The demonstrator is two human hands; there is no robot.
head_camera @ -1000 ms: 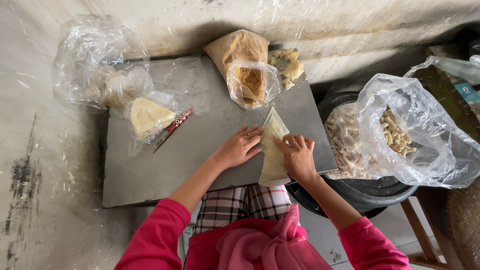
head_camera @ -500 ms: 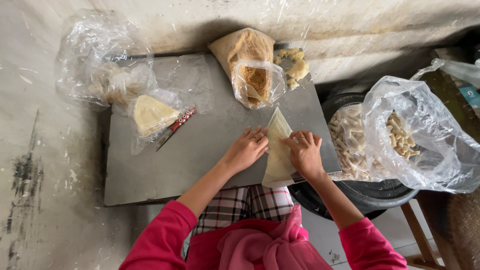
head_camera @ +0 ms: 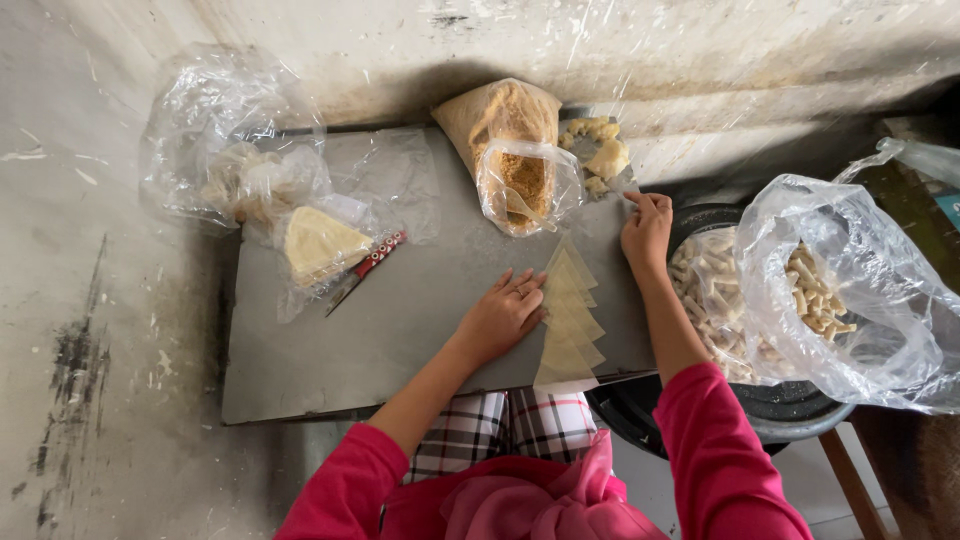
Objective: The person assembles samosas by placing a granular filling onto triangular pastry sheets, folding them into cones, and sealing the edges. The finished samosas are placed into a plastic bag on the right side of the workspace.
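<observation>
Pastry triangles [head_camera: 570, 318], now fanned out on tabletop [head_camera: 400, 340]: left hand [head_camera: 503, 315] flat against them, fingers released; right hand [head_camera: 646, 228] lifted away, fingers empty, near filling lumps [head_camera: 598, 152].

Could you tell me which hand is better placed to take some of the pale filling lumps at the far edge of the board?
The right hand, probably. It lies just below the lumps, its fingertips nearest them. The left hand rests flat against the fanned wrappers, farther away.

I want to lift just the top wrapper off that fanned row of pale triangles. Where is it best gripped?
Probably pinch the far tip of the wrapper row from the wall side: the tips fan out there, while the left hand rests against its left edge.
</observation>
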